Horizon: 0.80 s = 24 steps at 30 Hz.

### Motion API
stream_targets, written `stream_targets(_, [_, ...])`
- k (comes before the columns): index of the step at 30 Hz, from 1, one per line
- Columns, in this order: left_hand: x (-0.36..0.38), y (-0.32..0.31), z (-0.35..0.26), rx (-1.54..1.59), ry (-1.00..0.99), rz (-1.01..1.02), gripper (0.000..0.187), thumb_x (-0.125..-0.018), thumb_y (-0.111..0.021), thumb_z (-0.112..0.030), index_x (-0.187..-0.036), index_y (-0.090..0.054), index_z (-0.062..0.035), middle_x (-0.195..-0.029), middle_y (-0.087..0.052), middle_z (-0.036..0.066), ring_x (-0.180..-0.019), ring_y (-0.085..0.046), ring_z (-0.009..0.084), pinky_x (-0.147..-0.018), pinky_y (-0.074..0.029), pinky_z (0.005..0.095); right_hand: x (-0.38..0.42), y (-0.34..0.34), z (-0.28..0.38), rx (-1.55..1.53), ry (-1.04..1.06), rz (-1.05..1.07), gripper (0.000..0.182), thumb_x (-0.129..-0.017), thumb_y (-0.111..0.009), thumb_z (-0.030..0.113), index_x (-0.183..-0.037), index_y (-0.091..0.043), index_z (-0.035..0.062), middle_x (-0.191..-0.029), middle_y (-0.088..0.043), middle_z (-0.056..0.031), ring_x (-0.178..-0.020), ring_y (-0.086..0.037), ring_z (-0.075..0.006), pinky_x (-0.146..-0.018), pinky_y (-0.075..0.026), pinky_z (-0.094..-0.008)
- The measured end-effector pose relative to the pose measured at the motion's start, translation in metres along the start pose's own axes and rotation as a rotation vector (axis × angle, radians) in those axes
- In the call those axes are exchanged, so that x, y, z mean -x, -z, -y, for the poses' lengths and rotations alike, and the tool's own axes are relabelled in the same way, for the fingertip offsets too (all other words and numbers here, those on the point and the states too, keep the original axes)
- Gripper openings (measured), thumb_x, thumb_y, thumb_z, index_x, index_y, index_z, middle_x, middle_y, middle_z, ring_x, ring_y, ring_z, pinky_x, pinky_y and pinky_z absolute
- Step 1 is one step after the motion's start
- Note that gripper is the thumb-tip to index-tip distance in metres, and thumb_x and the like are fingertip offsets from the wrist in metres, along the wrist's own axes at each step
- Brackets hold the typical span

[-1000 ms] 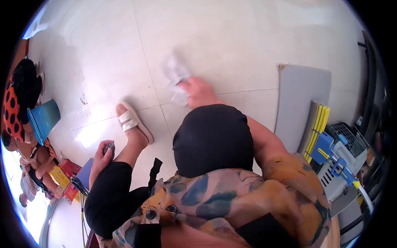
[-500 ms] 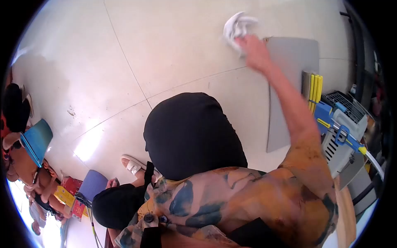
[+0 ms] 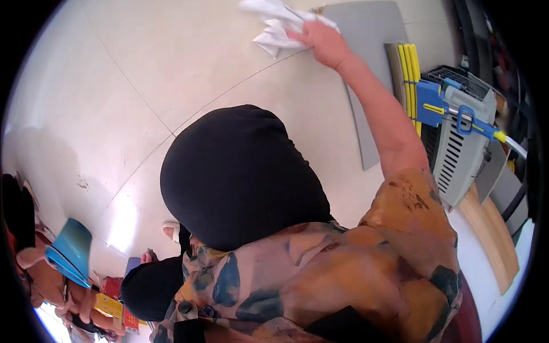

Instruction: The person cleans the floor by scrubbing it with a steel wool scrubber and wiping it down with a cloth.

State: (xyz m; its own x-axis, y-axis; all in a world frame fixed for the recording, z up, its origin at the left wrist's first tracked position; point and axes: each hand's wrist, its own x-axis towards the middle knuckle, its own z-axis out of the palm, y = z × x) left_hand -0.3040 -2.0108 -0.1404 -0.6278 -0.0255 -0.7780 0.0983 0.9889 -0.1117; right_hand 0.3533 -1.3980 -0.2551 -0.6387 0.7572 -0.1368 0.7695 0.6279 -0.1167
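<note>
My right hand (image 3: 327, 46) is stretched out at the top of the view, its fingers closed on a crumpled white cloth (image 3: 277, 28). Part of the cloth hangs loose to the left over the pale tiled floor, blurred by motion. Hand and cloth are beside the corner of a grey board (image 3: 366, 34) lying on the floor. At lower left, only the fingers of my left hand (image 3: 150, 255) show past my black-clad knee. They look bent around something small and dark that I cannot make out.
Right of the board are a sponge mop (image 3: 432, 103) with yellow strips and a blue head, and a grey pet carrier (image 3: 460, 154). A curved wooden piece (image 3: 489, 240) is at lower right. Another person at far left is near a blue-green object (image 3: 71, 251); yellow and red boxes (image 3: 108, 306) lie below.
The view has shifted, so the floor things appear farther left on the right side. My right hand has come slightly nearer the grey board, and the bunched cloth now spreads looser to the left.
</note>
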Motion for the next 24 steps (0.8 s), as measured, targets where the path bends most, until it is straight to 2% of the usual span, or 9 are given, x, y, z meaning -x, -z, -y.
stream_targets(5, [-0.007,0.009,-0.009,-0.015,-0.019,-0.008,0.031,-0.094,-0.051,-0.027,-0.117,-0.052,-0.0061,-0.086,-0.057,0.002,-0.078,-0.051,0.0106,-0.07,-0.044,0.0255,0.123,-0.006,0.045,-0.074,-0.072,0.117,0.056,-0.066,-0.053,-0.007,-0.116,-0.059,0.0182,-0.088,-0.05,-0.0066,-0.088,-0.051,-0.0277,-0.072,-0.044,-0.0382])
stream_targets(7, [-0.007,0.007,-0.013,-0.019,-0.022,-0.006,0.031,-0.094,-0.051,-0.027,-0.117,-0.052,-0.0061,-0.086,-0.057,0.002,-0.078,-0.051,0.0105,-0.07,-0.044,0.0255,0.183,0.002,0.071,-0.105,-0.204,0.33,0.062,-0.066,-0.057,-0.005,-0.122,-0.055,0.02,-0.096,-0.051,-0.0074,-0.092,-0.051,-0.0277,-0.075,-0.044,-0.0398])
stream_targets(9, [-0.01,0.007,-0.011,-0.023,-0.019,-0.008,0.031,-0.094,-0.051,-0.027,-0.117,-0.052,-0.0061,-0.086,-0.057,0.002,-0.078,-0.052,0.0105,-0.07,-0.044,0.0254,0.246,-0.01,0.094,-0.201,-0.321,0.366,0.062,-0.065,-0.056,-0.007,-0.122,-0.054,0.0188,-0.098,-0.051,-0.0087,-0.094,-0.05,-0.0286,-0.077,-0.044,-0.0407])
stream_targets(13, [-0.014,0.012,-0.011,-0.017,-0.027,-0.009,0.032,-0.094,-0.051,-0.028,-0.117,-0.052,-0.0061,-0.086,-0.057,0.002,-0.078,-0.052,0.0104,-0.07,-0.044,0.0253,0.311,-0.027,0.147,-0.293,-0.731,0.25,0.062,-0.068,-0.056,-0.006,-0.125,-0.049,0.0152,-0.101,-0.051,-0.0111,-0.098,-0.05,-0.033,-0.083,-0.044,-0.0424])
stream_targets(14, [-0.016,0.013,-0.01,-0.011,-0.029,-0.009,0.032,-0.094,-0.051,-0.028,-0.117,-0.052,-0.0061,-0.086,-0.057,0.002,-0.078,-0.052,0.0104,-0.07,-0.044,0.0253,0.309,-0.027,0.154,-0.296,-0.838,0.189,0.061,-0.068,-0.056,-0.005,-0.126,-0.048,0.0143,-0.102,-0.051,-0.0117,-0.099,-0.05,-0.0338,-0.084,-0.044,-0.0426])
stream_targets(15, [-0.018,0.012,-0.009,-0.011,-0.033,-0.013,0.032,-0.094,-0.051,-0.028,-0.117,-0.052,-0.0061,-0.086,-0.057,0.002,-0.078,-0.052,0.0103,-0.07,-0.043,0.0253,0.303,-0.032,0.153,-0.348,-0.983,0.297,0.064,-0.069,-0.058,0.0,-0.131,-0.041,0.008,-0.112,-0.051,-0.0167,-0.11,-0.048,-0.0357,-0.09,-0.043,-0.0411])
stream_targets(18, [-0.023,0.011,-0.01,-0.007,-0.039,-0.006,0.032,-0.094,-0.051,-0.028,-0.117,-0.052,-0.0062,-0.086,-0.057,0.002,-0.078,-0.052,0.0103,-0.07,-0.043,0.0252,0.266,-0.055,0.153,-0.438,-0.993,0.011,0.066,-0.071,-0.058,0.002,-0.134,-0.037,0.0032,-0.121,-0.048,-0.0196,-0.114,-0.046,-0.037,-0.095,-0.04,-0.0404])
stream_targets(22, [-0.035,0.009,-0.01,0.0,-0.05,0.008,0.032,-0.094,-0.051,-0.028,-0.117,-0.052,-0.0062,-0.087,-0.057,0.002,-0.078,-0.052,0.0102,-0.07,-0.043,0.0251,0.176,-0.07,0.161,-0.46,-1.007,0.018,0.071,-0.075,-0.059,0.01,-0.139,-0.03,-0.0006,-0.126,-0.044,-0.0236,-0.116,-0.045,-0.039,-0.099,-0.037,-0.0408])
stream_targets(24, [-0.039,0.01,-0.009,-0.002,-0.056,0.019,0.032,-0.094,-0.051,-0.028,-0.117,-0.052,-0.0062,-0.087,-0.057,0.002,-0.078,-0.052,0.0102,-0.07,-0.043,0.025,0.128,-0.073,0.172,-0.446,-0.79,-0.036,0.069,-0.075,-0.056,0.007,-0.137,-0.029,-0.0061,-0.123,-0.046,-0.0256,-0.114,-0.046,-0.0393,-0.092,-0.043,-0.0432])
